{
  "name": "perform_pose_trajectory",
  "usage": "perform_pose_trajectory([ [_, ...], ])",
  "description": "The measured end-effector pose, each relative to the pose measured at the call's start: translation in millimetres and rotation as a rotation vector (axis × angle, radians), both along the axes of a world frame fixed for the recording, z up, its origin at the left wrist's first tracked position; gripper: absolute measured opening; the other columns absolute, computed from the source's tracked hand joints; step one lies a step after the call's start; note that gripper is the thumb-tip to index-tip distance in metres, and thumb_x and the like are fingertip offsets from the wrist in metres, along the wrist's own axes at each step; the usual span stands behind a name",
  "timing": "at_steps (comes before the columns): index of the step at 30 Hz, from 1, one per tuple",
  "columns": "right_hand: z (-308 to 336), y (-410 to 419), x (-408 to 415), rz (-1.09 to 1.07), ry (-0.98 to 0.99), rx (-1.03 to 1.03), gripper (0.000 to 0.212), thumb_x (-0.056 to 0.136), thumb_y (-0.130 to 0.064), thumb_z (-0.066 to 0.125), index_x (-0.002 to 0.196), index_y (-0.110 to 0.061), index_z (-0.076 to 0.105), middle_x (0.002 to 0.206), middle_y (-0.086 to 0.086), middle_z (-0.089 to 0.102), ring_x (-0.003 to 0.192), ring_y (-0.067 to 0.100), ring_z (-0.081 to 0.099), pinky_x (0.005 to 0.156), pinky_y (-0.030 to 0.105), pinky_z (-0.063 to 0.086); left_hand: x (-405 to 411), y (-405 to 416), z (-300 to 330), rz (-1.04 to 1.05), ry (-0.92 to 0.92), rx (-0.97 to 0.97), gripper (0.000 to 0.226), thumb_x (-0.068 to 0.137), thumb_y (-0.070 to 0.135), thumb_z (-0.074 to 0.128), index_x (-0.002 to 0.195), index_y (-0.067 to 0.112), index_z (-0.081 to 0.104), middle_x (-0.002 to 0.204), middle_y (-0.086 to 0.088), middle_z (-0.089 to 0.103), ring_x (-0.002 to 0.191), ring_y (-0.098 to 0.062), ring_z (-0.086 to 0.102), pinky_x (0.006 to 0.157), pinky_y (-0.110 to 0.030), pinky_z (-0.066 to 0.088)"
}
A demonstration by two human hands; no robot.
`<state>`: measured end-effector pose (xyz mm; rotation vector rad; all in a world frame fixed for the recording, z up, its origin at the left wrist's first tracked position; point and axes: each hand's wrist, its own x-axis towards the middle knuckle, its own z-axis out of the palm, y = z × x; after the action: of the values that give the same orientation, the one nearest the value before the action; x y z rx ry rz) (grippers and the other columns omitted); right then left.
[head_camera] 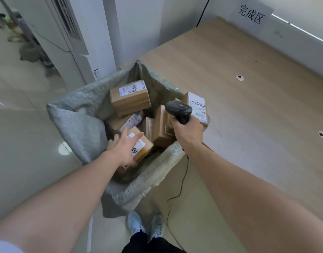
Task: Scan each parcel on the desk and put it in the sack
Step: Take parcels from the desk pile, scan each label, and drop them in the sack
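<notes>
Sack (pixel 78 123) hides lower parcels (pixel 130 96); left hand (pixel 125 146) fingers spread over them, right hand (pixel 187 130) fingers wrapped round scanner (pixel 179 108) beside table (pixel 248 106).

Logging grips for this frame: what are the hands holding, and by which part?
Right hand grips the scanner by its handle. Left hand, fingers spread over the sack's parcels, holds nothing.

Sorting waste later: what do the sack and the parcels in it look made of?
The sack: grey-green woven plastic by the look, matte, with a crinkled weave and frayed rim. The parcels: brown corrugated cardboard, probably, taped, with white paper labels.
</notes>
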<state>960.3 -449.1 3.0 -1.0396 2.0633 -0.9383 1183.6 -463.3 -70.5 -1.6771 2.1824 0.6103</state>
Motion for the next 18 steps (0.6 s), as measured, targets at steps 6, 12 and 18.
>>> perform_pose_trajectory([
  [6, -14.1, -0.1, -7.3, 0.022, 0.0, 0.022, 0.012, 0.098, -0.042, 0.067, 0.093, -0.033, 0.062, 0.085, -0.01, 0.068, 0.08, 0.012, 0.066, 0.08, 0.039, 0.061, -11.5, -0.4, -16.5, -0.03, 0.126, 0.093, 0.109, 0.078, 0.057, 0.079, 0.161, 0.044, 0.01, 0.154, -0.005, 0.023, 0.136, -0.035, 0.04, 0.11, -0.053, 0.043],
  [12, -14.3, 0.3, -14.7, 0.058, -0.004, 0.01, 0.013, 0.097, -0.042, 0.067, 0.089, -0.033, 0.063, 0.084, -0.009, 0.07, 0.079, 0.013, 0.067, 0.078, 0.039, 0.063, -30.0, -6.6, -11.7, -0.075, 0.073, 0.03, 0.077, 0.095, 0.038, 0.068, 0.16, 0.022, 0.03, 0.153, -0.007, 0.039, 0.137, -0.031, 0.044, 0.104, -0.043, 0.048],
  [18, -4.2, 3.5, -33.8, 0.06, -0.026, 0.006, 0.013, 0.093, -0.04, 0.067, 0.087, -0.028, 0.066, 0.08, -0.006, 0.07, 0.076, 0.015, 0.066, 0.069, 0.036, 0.056, -51.8, -9.5, 6.1, -0.073, 0.037, 0.016, 0.052, 0.099, 0.036, 0.058, 0.147, 0.018, 0.048, 0.146, -0.006, 0.047, 0.13, -0.032, 0.053, 0.101, -0.047, 0.051],
])
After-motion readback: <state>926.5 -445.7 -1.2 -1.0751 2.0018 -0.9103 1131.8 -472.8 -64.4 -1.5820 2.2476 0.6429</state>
